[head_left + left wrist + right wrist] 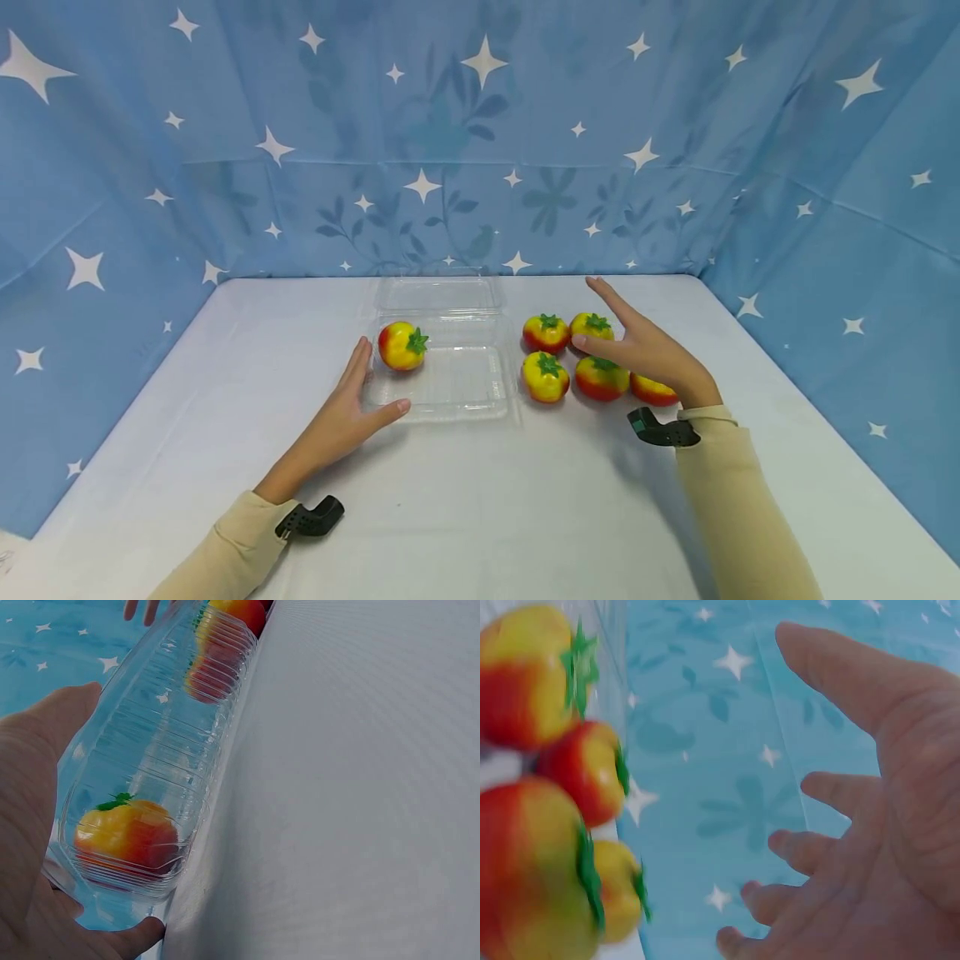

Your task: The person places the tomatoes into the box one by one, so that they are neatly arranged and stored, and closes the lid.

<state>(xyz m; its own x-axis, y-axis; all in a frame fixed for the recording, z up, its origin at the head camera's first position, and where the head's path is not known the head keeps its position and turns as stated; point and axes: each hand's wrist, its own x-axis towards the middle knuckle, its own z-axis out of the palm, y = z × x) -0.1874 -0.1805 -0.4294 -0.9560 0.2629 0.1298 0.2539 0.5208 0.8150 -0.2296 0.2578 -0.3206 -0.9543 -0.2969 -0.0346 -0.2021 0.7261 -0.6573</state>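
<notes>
An open clear plastic clamshell box (465, 408) lies on the table, its lid (438, 293) folded back. In its left end sits one yellow-and-red toy persimmon (401, 346) with a green leafy top. My left hand (348, 421) is at the box's left front corner, thumb and fingers spread around it; whether they touch it I cannot tell. My right hand (648, 346), fingers extended and apart from the thumb, hovers over a group of similar toy persimmons (546, 377) right of the box. Nothing is in its grasp in the right wrist view. It partly hides the fruits at the back.
A white-covered table (480, 508) bears everything. Behind it and along both sides hangs a blue curtain (480, 108) with white stars. Each wrist wears a black device (309, 517) over a beige sleeve (225, 546).
</notes>
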